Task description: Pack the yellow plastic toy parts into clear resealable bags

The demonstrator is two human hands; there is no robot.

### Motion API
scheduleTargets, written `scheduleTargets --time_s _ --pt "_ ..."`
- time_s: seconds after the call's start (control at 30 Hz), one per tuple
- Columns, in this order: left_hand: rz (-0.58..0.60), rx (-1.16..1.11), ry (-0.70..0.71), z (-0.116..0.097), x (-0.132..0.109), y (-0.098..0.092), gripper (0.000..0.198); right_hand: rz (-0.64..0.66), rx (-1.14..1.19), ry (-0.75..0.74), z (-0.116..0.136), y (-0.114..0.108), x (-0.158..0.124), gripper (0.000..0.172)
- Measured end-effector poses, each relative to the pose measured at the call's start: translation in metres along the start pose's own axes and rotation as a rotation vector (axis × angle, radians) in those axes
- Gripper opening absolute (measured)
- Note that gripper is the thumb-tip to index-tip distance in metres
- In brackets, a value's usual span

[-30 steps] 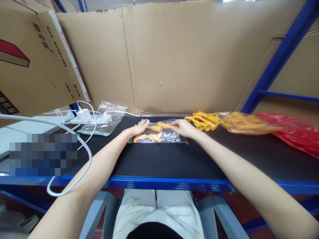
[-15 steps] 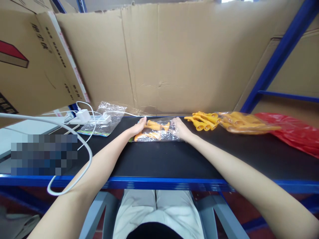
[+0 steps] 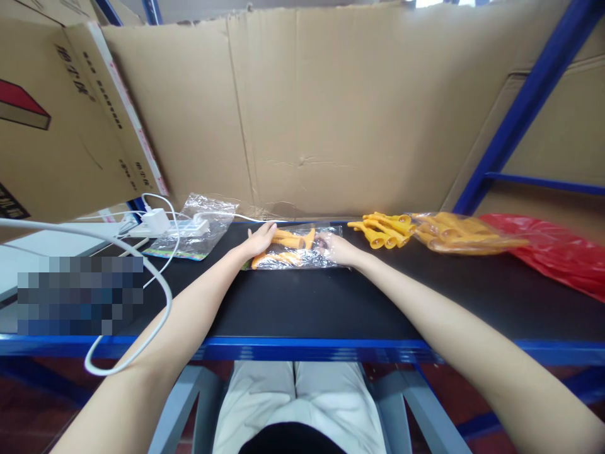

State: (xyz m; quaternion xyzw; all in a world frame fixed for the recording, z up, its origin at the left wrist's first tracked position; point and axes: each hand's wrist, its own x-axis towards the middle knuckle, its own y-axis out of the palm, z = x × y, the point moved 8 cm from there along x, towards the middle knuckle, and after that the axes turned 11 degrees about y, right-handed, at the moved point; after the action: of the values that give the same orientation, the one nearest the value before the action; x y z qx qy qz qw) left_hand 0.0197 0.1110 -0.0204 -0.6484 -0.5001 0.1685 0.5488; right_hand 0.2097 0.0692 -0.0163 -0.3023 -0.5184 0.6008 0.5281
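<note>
A clear plastic bag (image 3: 326,261) lies on the black table, with several orange-yellow plastic horns (image 3: 288,242) in it. My left hand (image 3: 261,241) rests over the bag's left end, fingers stretched out along the horns. At the bag's right end my right hand (image 3: 338,248) has its fingers curled in against the film, close to a horn that stands tilted. The film's glare partly hides those fingertips. Loose yellow horns (image 3: 385,232) lie to the right of my right hand, bells toward me.
Beyond the loose horns lie a filled bag of horns (image 3: 458,232) and red plastic film (image 3: 534,252). On the left are a flat plastic bag (image 3: 208,211), a power strip (image 3: 189,228) and a white cable (image 3: 165,296) looping over my left forearm. A cardboard wall (image 3: 359,113) closes the back.
My right hand has moved slightly left and its fingers have curled in more. The horn near it now stands more upright. My left hand stays at the bag's left end.
</note>
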Motion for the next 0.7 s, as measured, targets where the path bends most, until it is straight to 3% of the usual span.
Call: scheduleTargets --time_s 0.2,0.4,0.5,0.7 --pt "-0.023 0.283 0.142 -0.019 -0.002 -0.021 0.041 -0.023 -0.07 -0.015 0.004 -0.004 -0.002 0.032" --pt "-0.027 0.32 0.019 -0.031 -0.005 -0.035 0.037 0.031 -0.12 0.012 0.003 0.002 0.001 0.038" --pt "0.051 0.317 -0.019 -0.034 -0.005 -0.029 0.036 -0.001 -0.131 0.027 0.003 0.004 0.002 0.036" --pt "0.226 0.206 -0.015 -0.031 -0.006 0.002 0.049 -0.097 -0.021 0.085 0.001 0.0 0.004 0.019"
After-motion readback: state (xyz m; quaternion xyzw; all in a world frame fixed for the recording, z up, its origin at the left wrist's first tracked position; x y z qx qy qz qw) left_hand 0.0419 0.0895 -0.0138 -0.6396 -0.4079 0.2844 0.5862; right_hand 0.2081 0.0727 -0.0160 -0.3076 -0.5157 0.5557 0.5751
